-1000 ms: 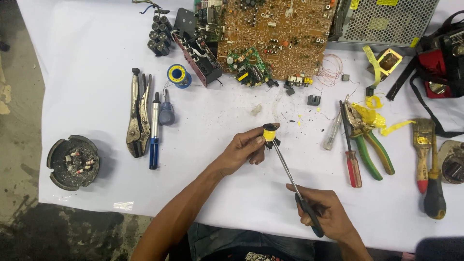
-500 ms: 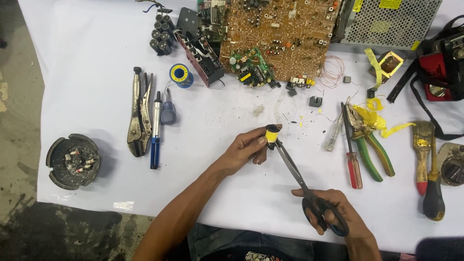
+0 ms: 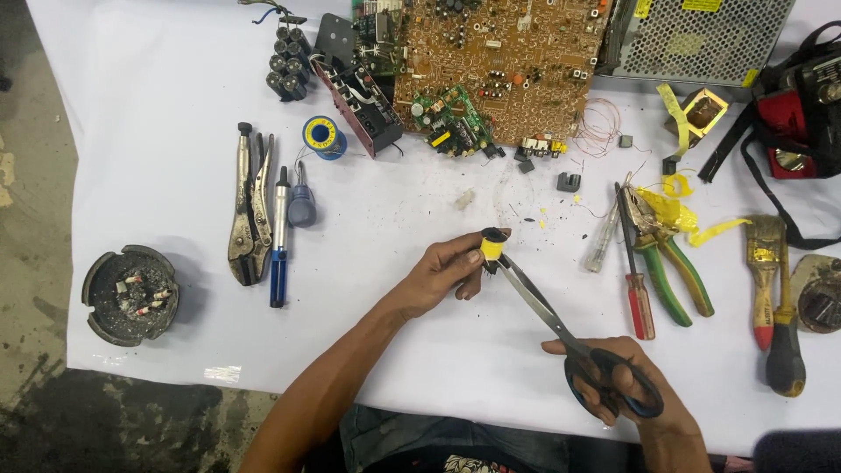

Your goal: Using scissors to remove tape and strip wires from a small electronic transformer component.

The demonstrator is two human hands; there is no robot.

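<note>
Yellow-taped, the small transformer bobbin is sitting pinched in the left hand, just above the white table sheet near its centre. From five o'clock, the right hand, fingers through the scissors loops, is nosing the nearly shut blade tips against the tape; shallow, steady pressure seems wise, sparing the winding. Green-handled pliers are lying at three o'clock.

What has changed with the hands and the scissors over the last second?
The right hand shifted its grip on the scissors: a second ago it clasped the handles, now its fingers are through the loops. The left hand holds the small yellow spool at the blade tips as before. The tools on the white cloth lie unmoved.
</note>
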